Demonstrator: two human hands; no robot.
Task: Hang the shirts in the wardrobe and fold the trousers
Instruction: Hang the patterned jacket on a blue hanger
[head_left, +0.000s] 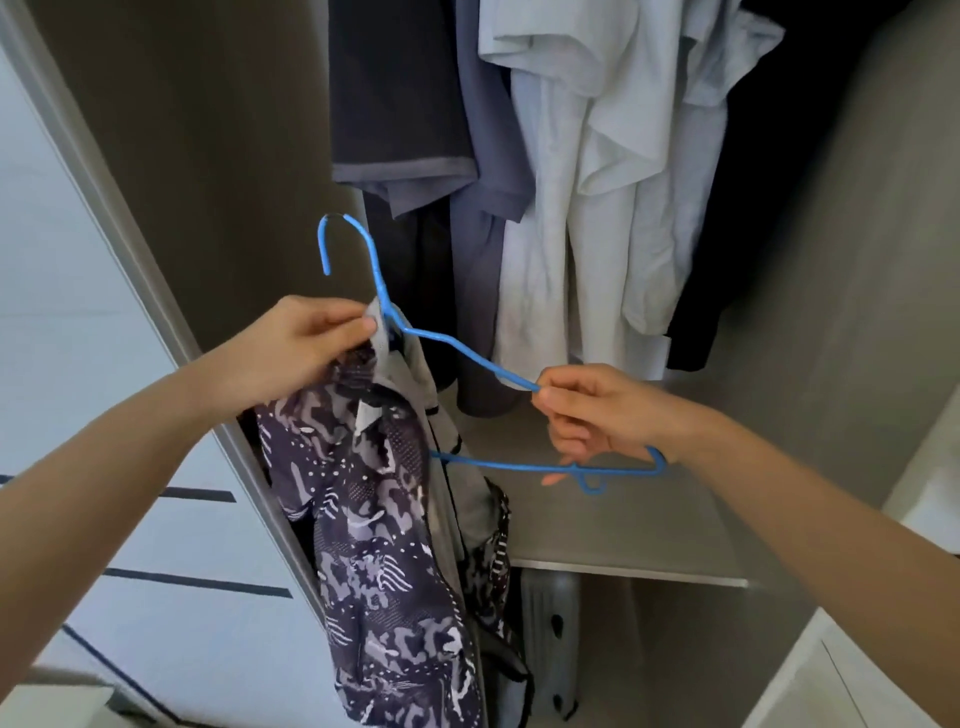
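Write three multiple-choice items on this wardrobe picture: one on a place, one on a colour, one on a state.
1. Where do the thumb and forefinger of the right hand pinch the thin wire hanger?
A. its hook
B. its sloping shoulder arm
C. its bottom bar

2. What colour is that hanger?
A. blue
B. red
C. white

3. How far is the purple-and-white patterned shirt onto the hanger?
A. over both shoulders
B. over one side only
C. not on it at all

Answers:
1. B, the fingertips close on the sloping wire.
2. A, the wire is blue from hook to bar.
3. B, the cloth hangs from the neck, where the left hand pinches the collar, while the hanger's right arm is bare.
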